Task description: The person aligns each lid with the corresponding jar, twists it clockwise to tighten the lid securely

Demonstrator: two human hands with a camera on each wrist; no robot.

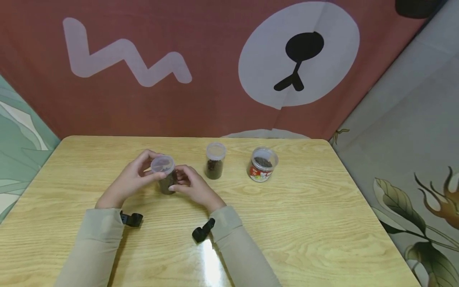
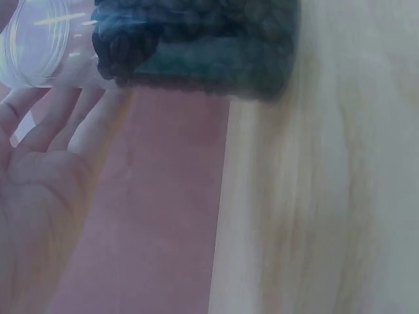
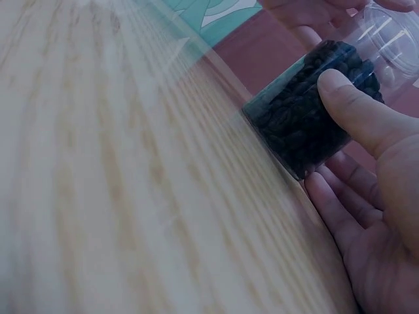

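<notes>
A clear plastic jar (image 1: 166,184) with a translucent lid stands upright at the left of the table, both hands on it. Dark beans that look like coffee beans fill its lower part, seen close up through the jar wall (image 2: 196,49) in the left wrist view. My left hand (image 1: 132,179) grips the jar around its top, just at the lid. Lower down, my right hand (image 1: 195,187) holds the body, its thumb on the near side in the right wrist view, where the jar (image 3: 294,124) shows its base right at the tabletop.
To the right stands a second lidded clear jar (image 1: 214,169) with dark contents. Beyond it is a wider, shorter jar (image 1: 260,174) with a red label, partly filled with something dark. The wooden table (image 1: 305,223) ends at a red patterned cloth (image 1: 215,111) behind.
</notes>
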